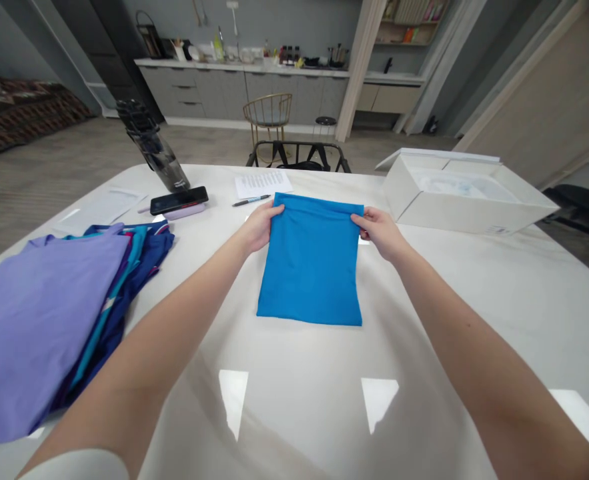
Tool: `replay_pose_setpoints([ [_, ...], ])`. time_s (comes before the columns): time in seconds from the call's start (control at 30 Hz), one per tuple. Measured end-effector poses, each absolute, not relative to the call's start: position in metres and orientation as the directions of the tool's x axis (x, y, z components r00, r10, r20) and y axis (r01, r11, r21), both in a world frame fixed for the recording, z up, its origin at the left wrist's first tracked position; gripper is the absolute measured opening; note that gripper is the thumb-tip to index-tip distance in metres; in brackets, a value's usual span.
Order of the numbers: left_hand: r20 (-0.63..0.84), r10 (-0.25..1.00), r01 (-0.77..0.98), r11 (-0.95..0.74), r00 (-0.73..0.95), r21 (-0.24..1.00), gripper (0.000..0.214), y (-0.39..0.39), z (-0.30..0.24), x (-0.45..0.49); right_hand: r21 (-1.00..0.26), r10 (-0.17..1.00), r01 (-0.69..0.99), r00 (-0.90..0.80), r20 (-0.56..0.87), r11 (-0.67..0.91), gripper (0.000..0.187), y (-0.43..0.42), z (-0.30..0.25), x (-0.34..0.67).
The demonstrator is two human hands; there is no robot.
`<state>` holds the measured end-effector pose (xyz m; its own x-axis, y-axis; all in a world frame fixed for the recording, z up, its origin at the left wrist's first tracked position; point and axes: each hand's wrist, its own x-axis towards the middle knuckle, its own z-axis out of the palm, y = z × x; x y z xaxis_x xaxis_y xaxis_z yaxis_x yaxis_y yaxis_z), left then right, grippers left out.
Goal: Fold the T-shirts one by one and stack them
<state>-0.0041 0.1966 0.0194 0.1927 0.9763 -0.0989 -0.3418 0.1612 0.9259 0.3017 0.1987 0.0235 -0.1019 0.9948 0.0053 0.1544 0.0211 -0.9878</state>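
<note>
Blue cloth (310, 267): one, lying flat, spreading toward the person from both grips
Left hand (260, 227): pinching far-left corner
Right hand (380, 230): pinching far-right corner

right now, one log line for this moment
left hand: grips blue cloth far-left corner | right hand: grips far-right corner | cloth: folded, on table

Bare forearms (174, 333), white sleeve (69, 467) on left arm.

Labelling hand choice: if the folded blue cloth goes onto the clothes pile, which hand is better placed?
Likely left. The left hand pinches the blue cloth at its far left corner, the side nearest the clothes pile; the right hand grips the opposite corner, farther away.
</note>
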Motion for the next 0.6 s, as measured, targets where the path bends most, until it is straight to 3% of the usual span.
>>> replay_pose_setpoints([
  [0.07,-0.107,0.988,-0.256,0.134,0.115,0.957,0.029,0.225,0.012,0.001,-0.990,1.000,0.142,-0.006,-0.001,-0.001,0.036,0.226,0.017,0.296],
  [0.2,-0.077,0.985,0.128,0.097,-0.153,0.987,0.014,0.267,-0.015,0.010,-0.955,0.988,0.279,0.140,-0.059,-0.097,0.024,0.270,-0.012,0.279],
  [0.33,0.031,0.972,0.308,0.043,-0.231,0.950,0.013,0.287,-0.029,0.007,-0.915,0.987,0.403,0.152,0.053,-0.013,0.021,0.292,-0.033,0.271],
  [0.43,0.143,0.954,0.462,-0.006,-0.263,0.887,0.024,0.288,-0.031,0.007,-0.812,0.979,0.583,0.140,0.148,0.039,0.027,0.296,-0.037,0.270],
  [0.5,0.290,0.930,0.621,-0.090,-0.227,0.778,0.038,0.280,-0.031,0.013,-0.665,0.968,0.746,0.134,0.212,0.042,0.035,0.291,-0.039,0.265],
  [0.6,0.411,0.911,0.766,-0.295,0.043,0.572,0.048,0.261,-0.032,0.031,-0.422,0.937,0.901,0.056,0.346,0.102,0.051,0.275,-0.041,0.248],
])
